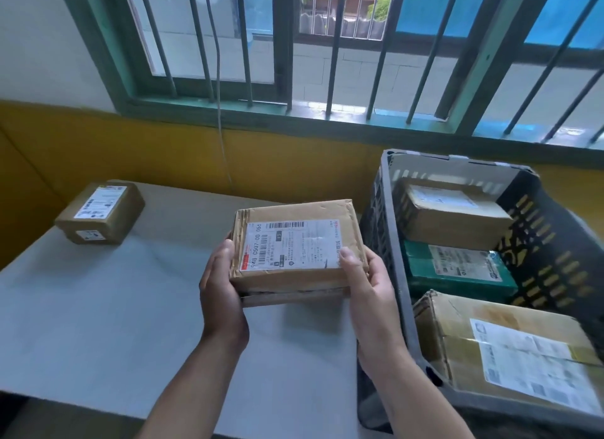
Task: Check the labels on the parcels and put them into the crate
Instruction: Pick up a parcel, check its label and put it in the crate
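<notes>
Pinching the brown parcel [295, 249] by its near corners, my left hand [219, 291] and right hand [366, 285] held it label-up above the desk [98, 308]. My right thumb covered the label's edge, so I judged a misread possible. The crate [397, 268] at three o'clock looked crowded; dropping in could jam. Another parcel [99, 211] waited at ten o'clock.

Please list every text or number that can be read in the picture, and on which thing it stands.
"948 C507-00 056": white label on the held parcel, between left hand and right hand.
Other print there: too small.
Labels on table parcel and crate parcels: blurred, unreadable.
</notes>
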The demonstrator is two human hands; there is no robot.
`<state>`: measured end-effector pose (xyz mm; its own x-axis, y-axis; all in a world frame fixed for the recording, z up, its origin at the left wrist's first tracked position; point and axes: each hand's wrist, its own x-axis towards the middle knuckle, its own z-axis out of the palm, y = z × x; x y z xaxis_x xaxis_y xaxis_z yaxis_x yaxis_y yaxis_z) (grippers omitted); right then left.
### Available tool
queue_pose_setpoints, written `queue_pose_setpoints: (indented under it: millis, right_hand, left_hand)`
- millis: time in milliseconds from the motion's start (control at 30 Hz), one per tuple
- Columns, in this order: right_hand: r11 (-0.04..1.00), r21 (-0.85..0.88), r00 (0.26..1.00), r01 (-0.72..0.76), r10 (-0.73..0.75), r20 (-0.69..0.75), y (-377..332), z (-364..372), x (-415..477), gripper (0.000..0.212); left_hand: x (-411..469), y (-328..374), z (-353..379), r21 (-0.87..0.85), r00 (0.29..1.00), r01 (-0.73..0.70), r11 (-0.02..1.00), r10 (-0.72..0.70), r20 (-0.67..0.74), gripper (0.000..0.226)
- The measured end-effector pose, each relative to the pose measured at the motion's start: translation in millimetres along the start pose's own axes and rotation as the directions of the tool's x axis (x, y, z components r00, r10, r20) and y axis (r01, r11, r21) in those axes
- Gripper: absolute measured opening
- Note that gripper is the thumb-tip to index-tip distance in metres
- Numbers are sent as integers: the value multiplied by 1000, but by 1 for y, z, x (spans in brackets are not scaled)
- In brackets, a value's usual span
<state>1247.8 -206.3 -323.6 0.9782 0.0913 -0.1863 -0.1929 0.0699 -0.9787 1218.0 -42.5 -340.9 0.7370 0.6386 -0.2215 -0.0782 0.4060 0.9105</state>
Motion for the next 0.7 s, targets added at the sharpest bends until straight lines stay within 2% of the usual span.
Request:
queue_pose_setpoints:
  millis: [167, 267, 367, 433, 600, 700]
  right_hand:
    - [997, -38, 997, 71, -71, 16, -21, -9, -4, 72]
    - [993, -50, 994, 111, -111, 10, -35, -21, -8, 56]
    - [984, -96, 988, 150, -152, -18, -46, -36, -14, 71]
    - [978, -106, 981, 181, -186, -46, -55, -47, -16, 72]
    - [975, -149, 979, 166, -181, -92, -78, -93, -1, 32]
    - [977, -150, 976, 152, -172, -131, -90, -123, 8, 27]
  left_hand:
    - [0, 13, 19, -43, 997, -48, 998, 50, 62, 55]
    - [-1, 21, 35, -75, 987, -84, 994, 93, 134, 53]
    - [0, 25, 51, -56, 965, -96, 994, 107, 239, 46]
    - [-5, 27, 63, -72, 949, -88, 993, 106, 297, 44]
    - [-18, 24, 106, -56, 906, -102, 993, 116, 406, 47]
    - [-26, 20, 137, -30, 894, -97, 995, 100, 436, 65]
